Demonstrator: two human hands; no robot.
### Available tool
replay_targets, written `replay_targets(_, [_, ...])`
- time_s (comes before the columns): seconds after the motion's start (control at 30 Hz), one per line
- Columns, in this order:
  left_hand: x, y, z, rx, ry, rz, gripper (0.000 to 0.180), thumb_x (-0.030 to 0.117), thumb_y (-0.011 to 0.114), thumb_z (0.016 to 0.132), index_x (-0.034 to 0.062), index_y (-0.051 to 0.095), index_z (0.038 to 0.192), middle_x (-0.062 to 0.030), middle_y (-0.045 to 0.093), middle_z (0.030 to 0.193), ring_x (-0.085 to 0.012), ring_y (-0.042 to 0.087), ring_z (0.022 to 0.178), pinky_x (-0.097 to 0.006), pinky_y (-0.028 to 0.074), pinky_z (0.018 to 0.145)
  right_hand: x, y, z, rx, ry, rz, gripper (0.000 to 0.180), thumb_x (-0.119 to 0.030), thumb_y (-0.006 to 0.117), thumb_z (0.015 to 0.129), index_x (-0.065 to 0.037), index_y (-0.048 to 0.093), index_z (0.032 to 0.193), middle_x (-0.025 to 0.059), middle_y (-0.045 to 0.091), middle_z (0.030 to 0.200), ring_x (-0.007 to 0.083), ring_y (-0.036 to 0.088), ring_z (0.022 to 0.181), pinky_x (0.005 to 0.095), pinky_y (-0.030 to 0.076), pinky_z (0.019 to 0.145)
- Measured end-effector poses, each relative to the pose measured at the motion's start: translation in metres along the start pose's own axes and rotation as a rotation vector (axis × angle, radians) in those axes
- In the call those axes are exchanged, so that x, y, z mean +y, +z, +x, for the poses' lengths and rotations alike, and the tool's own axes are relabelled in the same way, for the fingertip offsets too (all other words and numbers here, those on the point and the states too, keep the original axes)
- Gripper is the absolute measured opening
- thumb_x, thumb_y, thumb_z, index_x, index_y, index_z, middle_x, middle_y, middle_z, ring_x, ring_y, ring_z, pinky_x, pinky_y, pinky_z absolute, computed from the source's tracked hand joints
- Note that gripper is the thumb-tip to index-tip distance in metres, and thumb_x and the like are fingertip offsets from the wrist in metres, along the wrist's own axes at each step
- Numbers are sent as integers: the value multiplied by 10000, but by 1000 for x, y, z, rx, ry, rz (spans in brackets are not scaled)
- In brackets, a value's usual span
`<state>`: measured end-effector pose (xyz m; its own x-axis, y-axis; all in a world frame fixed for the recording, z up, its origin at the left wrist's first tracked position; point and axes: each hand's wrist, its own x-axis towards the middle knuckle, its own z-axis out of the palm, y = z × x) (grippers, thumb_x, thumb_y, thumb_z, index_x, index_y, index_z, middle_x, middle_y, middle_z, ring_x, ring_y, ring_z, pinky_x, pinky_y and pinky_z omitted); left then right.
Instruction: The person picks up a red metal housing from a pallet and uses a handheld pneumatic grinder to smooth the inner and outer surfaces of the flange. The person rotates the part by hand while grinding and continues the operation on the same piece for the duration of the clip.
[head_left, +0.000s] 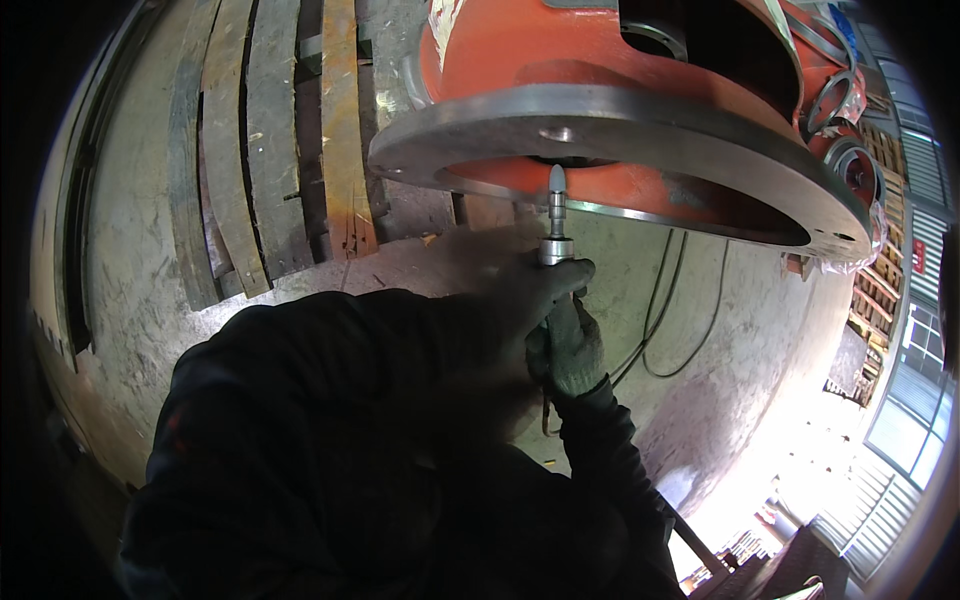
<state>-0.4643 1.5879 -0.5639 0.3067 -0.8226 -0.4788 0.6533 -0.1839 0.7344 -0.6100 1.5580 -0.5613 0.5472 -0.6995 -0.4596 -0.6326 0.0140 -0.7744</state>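
Left hand (553, 284) grips the rotary tool (556, 248) just behind its collar, right hand (578, 350) wraps its rear, likely for steadiness, tool pointing far, tip (557, 178) at the red casting's (560, 55) steel flange (680, 138), contact unclear.

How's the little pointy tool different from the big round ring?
The tool is small and slim; the ring is far bigger. The tool tapers to a tip; the ring curves around an opening. The tool is held; the ring joins an orange part. Both look like grey metal.
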Motion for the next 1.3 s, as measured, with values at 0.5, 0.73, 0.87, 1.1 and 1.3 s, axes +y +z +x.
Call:
replay_targets(0.5, [23, 29, -16, 144, 429, 179, 77, 55, 664, 890, 36, 726, 932, -103, 679, 839, -205, 675, 802, -324, 551, 746, 0, -25, -11, -189, 105, 84, 344, -248, 470, 1078, -94, 540, 1378, 70, 659, 1184, 227, 674, 994, 375, 567, 811])
replay_targets(0.73, [25, -3, 6, -239, -51, 9, 206, 114, 677, 915, 7, 704, 1090, -124, 692, 1025, -196, 689, 940, -326, 558, 825, -22, -16, -4, -405, 451, 1404, 374, -471, 475, 1053, -155, 557, 1237, 38, 619, 1049, 208, 602, 843, 342, 498, 710])
replay_targets(0.87, [-3, -10, 17, -238, 134, 62, 191, 202, 723, 917, 25, 688, 978, -63, 672, 888, -159, 643, 818, -315, 511, 737, -40, -9, -14, -14, 553, 906, 371, -536, 625, 1007, -184, 591, 893, -8, 572, 661, 111, 486, 452, 250, 372, 410])
replay_targets(1.1, [-13, -15, 16, -254, 324, 137, 242, 252, 724, 935, 16, 672, 915, -55, 654, 819, -141, 616, 751, -313, 489, 677, -63, -12, -9, -87, 591, 923, 327, -497, 609, 1023, -173, 607, 971, -7, 604, 710, 130, 541, 493, 249, 405, 432])
replay_targets(1.3, [10, -13, 11, -238, 120, 36, 259, 259, 698, 958, 2, 670, 945, -77, 670, 861, -156, 631, 770, -323, 507, 709, -49, -19, -8, -181, 777, 1522, 369, -499, 532, 1046, -144, 632, 1060, 55, 669, 763, 192, 625, 526, 302, 487, 438])
